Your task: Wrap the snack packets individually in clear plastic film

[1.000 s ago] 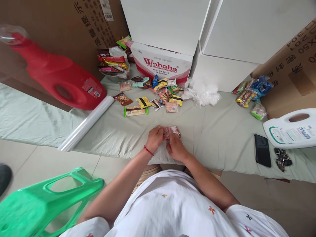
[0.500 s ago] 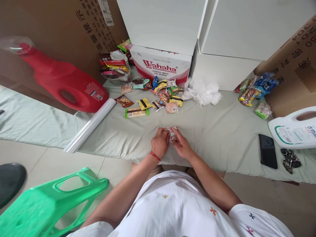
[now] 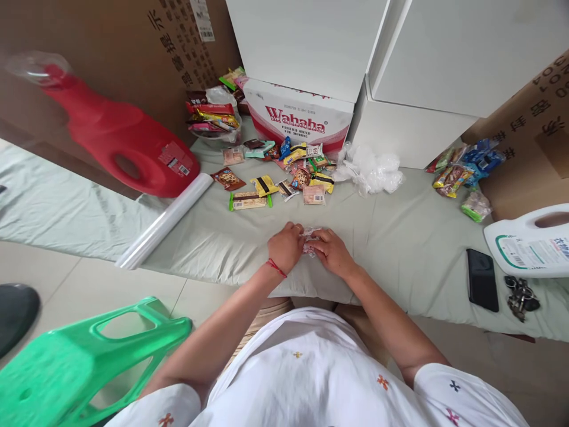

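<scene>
Between my two hands, on the green cloth, lies a small packet wrapped in clear plastic film point(image 3: 310, 233), pale with reddish marks. My left hand point(image 3: 284, 245), with a red string on its wrist, has curled fingers gripping the packet's left side. My right hand point(image 3: 334, 251) pinches the film on the right. The packet's contents are partly hidden by fingers. Beyond the hands is a loose pile of wrapped snacks, including a pink packet point(image 3: 315, 194), a yellow packet point(image 3: 264, 185) and a green-ended wafer bar point(image 3: 250, 200). Crumpled clear plastic point(image 3: 368, 171) sits right of the pile.
A roll of cling film point(image 3: 164, 221) and a red jug point(image 3: 128, 142) are at left. A bag of snacks point(image 3: 213, 118) stands by a Wahaba-style printed carton point(image 3: 297, 115). At right are wrapped snacks point(image 3: 453, 175), a phone point(image 3: 482, 279), keys point(image 3: 521, 296) and a white jug point(image 3: 528, 243).
My hands have moved slightly apart, the left one leftward. My right fingers have bent inward onto the film. The whole view has shifted a little.
</scene>
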Demonstrator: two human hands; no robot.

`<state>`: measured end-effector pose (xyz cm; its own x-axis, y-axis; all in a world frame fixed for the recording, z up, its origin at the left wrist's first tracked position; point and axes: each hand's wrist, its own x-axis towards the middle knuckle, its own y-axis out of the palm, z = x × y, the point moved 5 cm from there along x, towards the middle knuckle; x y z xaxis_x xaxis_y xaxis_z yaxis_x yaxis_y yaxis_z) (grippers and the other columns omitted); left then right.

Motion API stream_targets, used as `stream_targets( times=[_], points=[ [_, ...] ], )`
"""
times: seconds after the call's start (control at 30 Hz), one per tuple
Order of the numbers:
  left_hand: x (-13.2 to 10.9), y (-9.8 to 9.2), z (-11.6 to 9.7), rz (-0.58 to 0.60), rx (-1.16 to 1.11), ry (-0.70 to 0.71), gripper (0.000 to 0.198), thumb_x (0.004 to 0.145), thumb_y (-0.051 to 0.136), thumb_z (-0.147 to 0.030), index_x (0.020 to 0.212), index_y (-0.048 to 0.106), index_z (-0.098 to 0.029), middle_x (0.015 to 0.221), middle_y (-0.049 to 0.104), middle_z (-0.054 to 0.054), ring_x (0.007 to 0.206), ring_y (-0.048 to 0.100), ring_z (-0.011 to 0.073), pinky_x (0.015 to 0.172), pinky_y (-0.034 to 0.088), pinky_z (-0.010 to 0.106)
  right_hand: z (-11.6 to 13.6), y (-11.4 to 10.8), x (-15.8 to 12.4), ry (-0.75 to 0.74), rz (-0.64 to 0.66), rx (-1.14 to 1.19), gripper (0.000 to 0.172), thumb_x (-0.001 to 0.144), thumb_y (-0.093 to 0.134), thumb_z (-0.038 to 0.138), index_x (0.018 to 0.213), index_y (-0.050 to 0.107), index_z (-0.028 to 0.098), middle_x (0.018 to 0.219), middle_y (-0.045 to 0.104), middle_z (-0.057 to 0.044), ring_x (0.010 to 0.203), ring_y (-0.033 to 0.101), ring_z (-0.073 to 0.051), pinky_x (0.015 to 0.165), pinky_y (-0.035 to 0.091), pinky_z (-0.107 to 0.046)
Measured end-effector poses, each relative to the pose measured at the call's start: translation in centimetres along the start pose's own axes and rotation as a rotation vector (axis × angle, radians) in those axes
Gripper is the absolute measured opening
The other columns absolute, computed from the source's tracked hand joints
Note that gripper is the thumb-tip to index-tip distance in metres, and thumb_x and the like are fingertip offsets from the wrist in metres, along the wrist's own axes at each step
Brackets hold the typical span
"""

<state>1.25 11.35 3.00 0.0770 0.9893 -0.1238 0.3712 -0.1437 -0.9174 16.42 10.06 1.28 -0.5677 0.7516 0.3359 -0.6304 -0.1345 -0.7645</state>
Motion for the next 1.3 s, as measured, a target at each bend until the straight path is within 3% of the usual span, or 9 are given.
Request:
stream_targets(
  times=[0.1,0.23,0.4,0.53,0.73,0.87,1.0,1.13,1.3],
  points=[
    [1.2,0.1,1.0,-0.074,-0.023,0.074,0.029,0.096,0.062,-0.041,0.116,0.071,-0.023,0.117,0.063,0.011,0.111,0.059,0.0294,0.089,0.045,0.038,-0.2,0.3,-0.2,0.009,-0.04,0.018,0.029,0.101,0.054,0.016,0.117,0.076,0.024,0.121,0.068,-0.01,0.1,0.058,-0.023,0.089,0.053,-0.042],
    [2.2,1.5,1.6,0.001,-0.065,0.166,0.03,0.101,0.052,-0.043,0.107,0.073,-0.022,0.108,0.067,0.009,0.108,0.059,0.0285,0.09,0.042,0.04,-0.1,0.7,-0.8,0.014,-0.039,-0.034,0.032,0.102,0.051,0.015,0.121,0.075,0.024,0.128,0.068,-0.009,0.103,0.058,-0.024,0.091,0.052,-0.042],
    [2.7,1.6,1.2,0.03,-0.016,0.146,0.03,0.103,0.044,-0.032,0.1,0.071,-0.021,0.105,0.069,0.01,0.105,0.06,0.0264,0.088,0.043,0.038,0.8,1.5,-1.4,0.039,0.135,-0.305,0.043,0.106,0.045,0.023,0.146,0.06,0.024,0.162,0.046,-0.009,0.122,0.056,-0.029,0.098,0.048,-0.047],
    [3.7,1.3,0.9,0.06,0.0,0.108,0.029,0.101,0.046,-0.03,0.096,0.072,-0.019,0.104,0.072,0.011,0.103,0.062,0.0261,0.086,0.044,0.036,1.9,1.9,-1.4,0.026,0.277,-0.465,0.056,0.107,0.045,0.041,0.157,0.047,0.017,0.166,0.038,-0.013,0.132,0.05,-0.036,0.099,0.045,-0.05],
    [5.3,0.5,1.4,0.14,0.043,0.055,0.029,0.098,0.048,-0.032,0.095,0.075,-0.019,0.097,0.074,0.012,0.093,0.066,0.0278,0.08,0.045,0.036,2.6,1.5,0.0,0.043,0.351,-0.525,0.058,0.104,0.05,0.034,0.157,0.044,0.014,0.166,0.038,-0.015,0.136,0.047,-0.037,0.102,0.044,-0.049],
    [4.4,-0.1,1.5,0.157,0.075,0.086,0.03,0.097,0.05,-0.036,0.097,0.075,-0.019,0.111,0.071,0.016,0.112,0.06,0.0344,0.091,0.044,0.043,2.0,1.2,0.2,0.038,0.314,-0.446,0.053,0.104,0.044,0.019,0.157,0.046,0.02,0.165,0.041,-0.012,0.133,0.051,-0.033,0.097,0.047,-0.046],
    [3.1,0.1,1.6,0.149,0.055,0.071,0.031,0.097,0.049,-0.04,0.104,0.073,-0.02,0.121,0.066,0.02,0.125,0.052,0.0418,0.096,0.043,0.053,1.3,1.2,-0.4,0.009,0.225,-0.363,0.05,0.104,0.045,0.017,0.153,0.051,0.022,0.161,0.047,-0.012,0.13,0.052,-0.034,0.095,0.047,-0.048],
    [2.9,0.9,1.7,0.159,-0.034,0.055,0.025,0.095,0.052,-0.036,0.099,0.07,-0.019,0.108,0.07,0.017,0.111,0.062,0.0345,0.092,0.047,0.044,1.2,1.2,-0.7,-0.025,0.205,-0.348,0.05,0.102,0.055,0.021,0.152,0.051,0.025,0.158,0.051,-0.01,0.127,0.054,-0.033,0.095,0.047,-0.047],
    [3.3,1.2,1.8,0.171,-0.251,0.023,0.027,0.088,0.06,-0.042,0.071,0.061,-0.021,0.075,0.067,0.009,0.086,0.066,0.0274,0.077,0.049,0.036,1.3,0.5,-0.6,-0.032,0.215,-0.308,0.055,0.098,0.064,0.027,0.151,0.051,0.023,0.154,0.054,-0.013,0.122,0.055,-0.032,0.095,0.047,-0.047]
  ],
)
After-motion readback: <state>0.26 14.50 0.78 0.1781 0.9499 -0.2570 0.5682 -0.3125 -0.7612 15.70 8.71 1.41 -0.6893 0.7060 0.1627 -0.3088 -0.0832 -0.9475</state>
